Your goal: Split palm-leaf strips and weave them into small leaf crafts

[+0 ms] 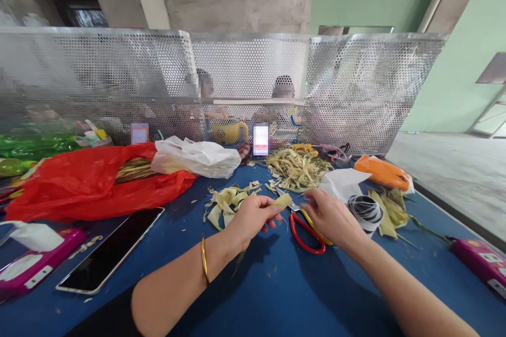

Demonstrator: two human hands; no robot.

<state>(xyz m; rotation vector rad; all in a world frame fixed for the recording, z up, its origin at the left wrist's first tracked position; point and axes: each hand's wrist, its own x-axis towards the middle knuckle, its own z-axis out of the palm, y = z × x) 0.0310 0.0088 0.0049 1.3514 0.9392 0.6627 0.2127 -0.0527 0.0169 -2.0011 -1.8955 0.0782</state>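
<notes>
My left hand [253, 218], with a gold bangle at the wrist, pinches a flat pale-green dried leaf strip [282, 201] between thumb and fingers. To its right, red-handled scissors [308, 242] lie on the blue table, blades pointing away from me. My right hand [334, 216] is just right of the scissors, fingers bent and slightly apart, with nothing visible between the fingertips. Beneath its fingers lies a yellow-handled tool [312, 221], partly hidden. Loose leaf strips [225, 202] lie beyond my left hand, and a heap of leaf scraps [298, 166] sits farther back.
A red plastic bag [90, 189] and white bag [197, 157] spread across the left, behind a phone [113, 250] and purple power strip [39, 258]. Right are a striped coil [366, 212], orange packet [383, 172] and another power strip [480, 260]. A perforated metal screen [249, 63] stands behind; people sit beyond.
</notes>
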